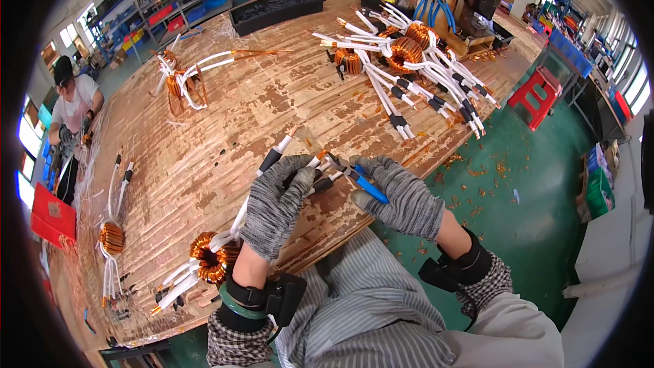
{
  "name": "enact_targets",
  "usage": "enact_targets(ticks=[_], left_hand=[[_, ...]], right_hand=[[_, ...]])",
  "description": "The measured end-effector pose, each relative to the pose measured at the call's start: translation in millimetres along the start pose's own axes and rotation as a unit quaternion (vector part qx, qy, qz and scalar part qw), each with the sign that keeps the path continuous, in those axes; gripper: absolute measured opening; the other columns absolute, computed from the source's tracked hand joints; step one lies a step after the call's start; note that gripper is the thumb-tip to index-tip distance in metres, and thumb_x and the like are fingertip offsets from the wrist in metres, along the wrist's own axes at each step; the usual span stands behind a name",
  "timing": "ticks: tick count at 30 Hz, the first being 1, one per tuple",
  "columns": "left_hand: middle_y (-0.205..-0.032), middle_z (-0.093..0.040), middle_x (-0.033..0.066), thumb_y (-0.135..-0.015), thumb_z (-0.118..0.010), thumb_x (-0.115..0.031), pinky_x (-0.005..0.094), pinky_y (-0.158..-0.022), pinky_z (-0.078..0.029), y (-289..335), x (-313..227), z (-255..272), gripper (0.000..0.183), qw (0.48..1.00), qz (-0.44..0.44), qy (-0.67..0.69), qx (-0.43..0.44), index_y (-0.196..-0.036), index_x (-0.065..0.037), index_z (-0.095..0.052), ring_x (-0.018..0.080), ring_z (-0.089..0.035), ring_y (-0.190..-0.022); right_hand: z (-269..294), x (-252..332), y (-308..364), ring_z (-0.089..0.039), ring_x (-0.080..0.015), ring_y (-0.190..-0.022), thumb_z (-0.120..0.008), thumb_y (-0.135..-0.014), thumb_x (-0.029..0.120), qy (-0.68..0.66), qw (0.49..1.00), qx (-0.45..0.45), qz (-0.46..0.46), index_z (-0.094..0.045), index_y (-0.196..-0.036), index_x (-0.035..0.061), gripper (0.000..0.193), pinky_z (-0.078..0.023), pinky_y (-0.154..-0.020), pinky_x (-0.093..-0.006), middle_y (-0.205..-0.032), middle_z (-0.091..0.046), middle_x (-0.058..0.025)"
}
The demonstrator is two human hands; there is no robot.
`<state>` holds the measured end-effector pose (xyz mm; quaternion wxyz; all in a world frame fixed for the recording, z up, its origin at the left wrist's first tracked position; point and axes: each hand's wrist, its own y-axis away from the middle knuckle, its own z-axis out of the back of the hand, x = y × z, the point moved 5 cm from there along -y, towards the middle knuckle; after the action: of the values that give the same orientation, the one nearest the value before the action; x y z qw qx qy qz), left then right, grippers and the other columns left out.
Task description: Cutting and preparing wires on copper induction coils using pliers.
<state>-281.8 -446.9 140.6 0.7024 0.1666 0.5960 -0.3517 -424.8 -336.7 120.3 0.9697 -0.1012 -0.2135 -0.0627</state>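
In a grey knit glove, my left hand (278, 206) is closed round the white sleeved leads of a copper-wound toroid coil (211, 257). The coil lies on the table beside my left wrist. One lead with a black sleeve (270, 159) and a bare copper end sticks out past my fingers. My right hand (403, 197), gloved the same way, grips blue-handled pliers (368, 185). Their jaws meet a copper lead end just beyond my left fingertips; whether they bite on it is too small to tell.
Several toroid coils with white leads (405, 53) are heaped at the far right, near more blue-handled pliers (436, 10) and a machine. Single coils lie at the left (111, 238) and far left (178, 85). A black tray (278, 10) stands at the back. A co-worker (73, 99) works at left. A red stool (537, 97) stands right.
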Motion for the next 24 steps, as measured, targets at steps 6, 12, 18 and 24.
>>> enact_targets(ticks=[6,12,18,24], left_hand=[[-0.091,-0.06,0.005,-0.086,-0.053,-0.007,0.0232,-0.073,-0.043,2.9,7.7,-1.7,0.02,0.999,0.0,-0.048,-0.014,-0.103,0.0,-0.06,0.0103,-0.053,-0.082],[-0.085,-0.061,0.0083,-0.084,-0.057,-0.008,0.024,-0.07,-0.046,2.3,13.1,-1.2,0.019,0.998,-0.008,-0.022,-0.05,-0.099,0.001,-0.061,0.0122,-0.057,-0.075],[-0.077,-0.06,0.0063,-0.085,-0.056,-0.011,0.0242,-0.065,-0.044,2.0,0.4,2.3,0.02,1.0,0.012,-0.023,0.015,-0.099,0.001,-0.061,0.0107,-0.053,-0.069],[-0.06,-0.054,-0.001,-0.081,-0.061,-0.028,0.0198,-0.048,-0.034,2.2,-5.8,12.7,0.029,0.992,0.072,0.054,0.09,-0.089,0.0,-0.064,0.0051,-0.044,-0.052]], right_hand=[[3.2,11.1,-8.6,-0.047,-0.0373,-0.105,-0.05,-0.083,0.042,-0.05,0.998,0.033,-0.021,-0.04,-0.124,0.0002,0.06,-0.038,-0.092,-0.0422,-0.11,-0.05,-0.0252],[6.7,10.6,-10.8,-0.052,-0.0332,-0.1,-0.052,-0.083,0.041,0.091,0.994,-0.056,0.005,-0.048,-0.118,0.0043,0.052,-0.04,-0.089,-0.0398,-0.107,-0.053,-0.0212],[-15.3,3.0,-4.8,-0.057,-0.0334,-0.084,-0.054,-0.082,0.04,-0.487,0.82,0.27,-0.132,-0.053,-0.11,0.0,0.049,-0.045,-0.08,-0.0387,-0.093,-0.059,-0.0184],[21.8,18.3,-20.7,-0.047,-0.0328,-0.101,-0.059,-0.078,0.034,0.029,0.98,-0.111,0.165,-0.047,-0.119,0.0026,0.053,-0.041,-0.088,-0.0401,-0.104,-0.05,-0.0201]])
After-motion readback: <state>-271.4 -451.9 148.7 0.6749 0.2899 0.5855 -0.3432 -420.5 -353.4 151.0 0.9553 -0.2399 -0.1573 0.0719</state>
